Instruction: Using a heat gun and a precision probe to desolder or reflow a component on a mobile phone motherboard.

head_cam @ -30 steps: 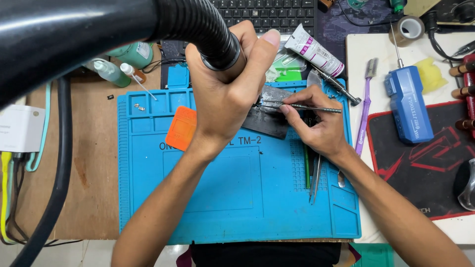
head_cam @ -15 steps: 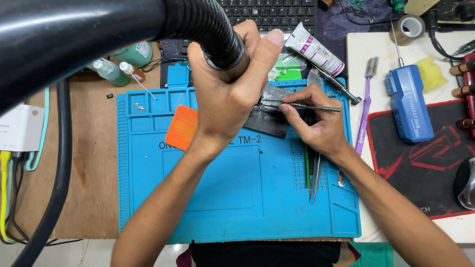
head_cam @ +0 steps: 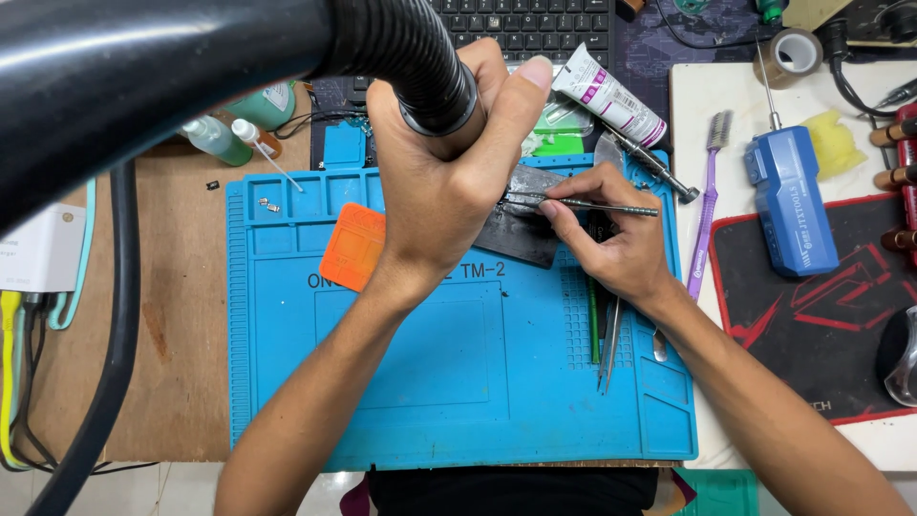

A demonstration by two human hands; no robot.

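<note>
My left hand (head_cam: pixel 449 182) grips the end of a black ribbed hose (head_cam: pixel 401 53) and holds it just above a grey flat device (head_cam: pixel 521 229) lying on the blue work mat (head_cam: pixel 401 382). My right hand (head_cam: pixel 611 234) pinches a thin metal tool (head_cam: pixel 592 204), its tip pointing left onto the device's top edge beside my left thumb. Most of the device is hidden under my left hand.
An orange square pad (head_cam: pixel 353 246) lies on the mat left of my wrist. Tweezers (head_cam: pixel 608 344) rest on the mat's right side. Around are a keyboard (head_cam: pixel 535 24), paste tube (head_cam: pixel 611 96), purple brush (head_cam: pixel 709 196), blue electric screwdriver (head_cam: pixel 788 201), dropper bottles (head_cam: pixel 229 134) and tape roll (head_cam: pixel 791 53).
My left hand with the hose has shifted slightly; the right hand keeps the tool tip on the device. Nothing else has moved.
</note>
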